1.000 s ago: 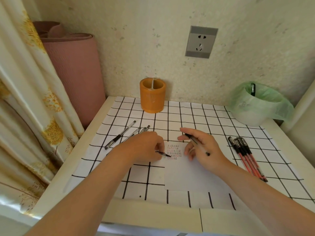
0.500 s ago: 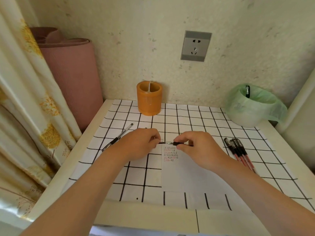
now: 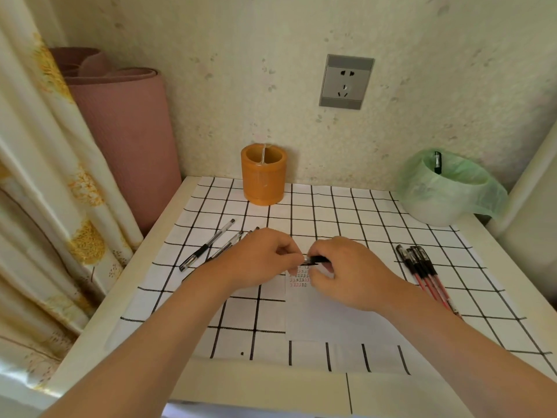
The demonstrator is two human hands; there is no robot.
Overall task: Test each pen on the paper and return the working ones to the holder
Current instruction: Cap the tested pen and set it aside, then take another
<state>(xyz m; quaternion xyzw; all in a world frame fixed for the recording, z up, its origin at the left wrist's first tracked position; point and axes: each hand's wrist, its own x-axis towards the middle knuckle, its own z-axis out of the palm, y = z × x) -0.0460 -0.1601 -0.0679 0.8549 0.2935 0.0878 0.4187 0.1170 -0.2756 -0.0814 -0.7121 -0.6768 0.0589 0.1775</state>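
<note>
Two hands meet over the top edge of the paper [image 3: 325, 321], and between them we see one pen [image 3: 316, 260] held level, just above the rows of small red and black test marks. The left hand [image 3: 262, 260] has its fingers curled round one end of the pen; the right hand [image 3: 346, 273] pinches the dark end with thumb and fingertips. Whether that dark part is a cap we cannot tell.

The paper lies flat on the checked cloth [image 3: 331, 212] that covers the table [image 3: 271, 384]. Left of the left hand we count at least two clear pens [image 3: 207, 245] lying slantwise on the cloth, with the tips of others partly hidden behind the hand. On the right, well apart from the hands, a bunch of red pens [image 3: 423, 276] with black caps lies side by side.

The orange holder [image 3: 263, 182] stands upright at the back by the wall, with a thin pale stick [image 3: 264, 153] in it. At the back right a bin [image 3: 434, 206] lined with a green bag holds one black pen [image 3: 437, 162].
</note>
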